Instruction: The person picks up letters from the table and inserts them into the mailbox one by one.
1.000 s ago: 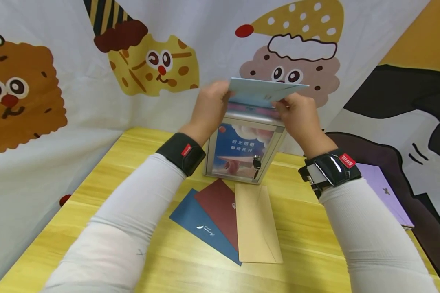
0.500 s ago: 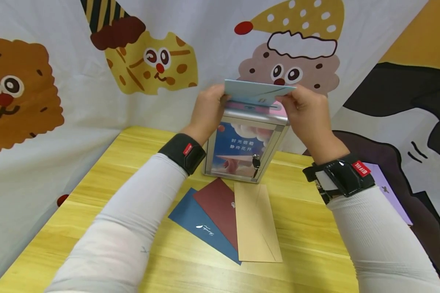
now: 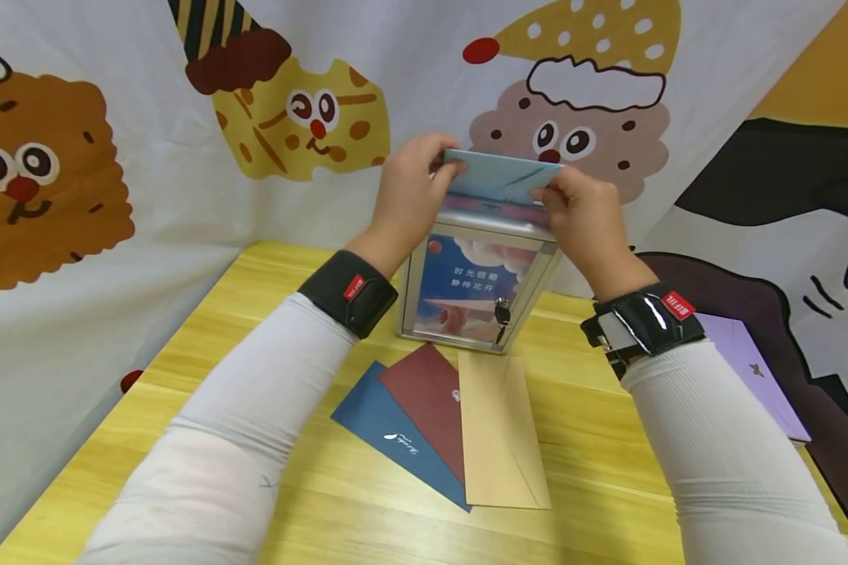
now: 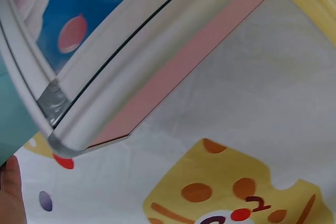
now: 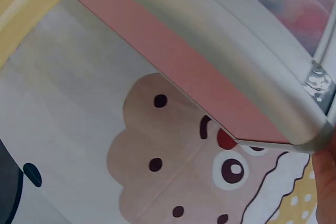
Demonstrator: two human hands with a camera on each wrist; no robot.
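Both hands hold a light blue envelope (image 3: 498,177) at the top of a silver-framed letter box (image 3: 410,306). The left hand (image 3: 413,184) pinches the envelope's left end, with the thumb across its front. At the opposite end the right hand (image 3: 590,224) pinches between thumb and fingers. The envelope's lower edge is right at the slot in the pink top. In the left wrist view, a strip of the envelope (image 4: 13,114) shows beside the box corner, above a fingertip (image 4: 11,195). Part of the right hand (image 5: 326,192) appears at the right wrist view's edge.
In front of the box lie a blue envelope (image 3: 378,420), a dark red envelope (image 3: 424,392) and a cream envelope (image 3: 502,439), overlapping on the wooden table (image 3: 608,439). A purple envelope (image 3: 749,369) lies at the right. Keys (image 3: 502,314) hang from the box door. A cartoon cloth stands behind.
The envelope sits a little lower against the slot, its printed mark now mostly hidden. The left hand has shifted its grip higher, thumb onto the envelope's front. The right hand stays at the right end.
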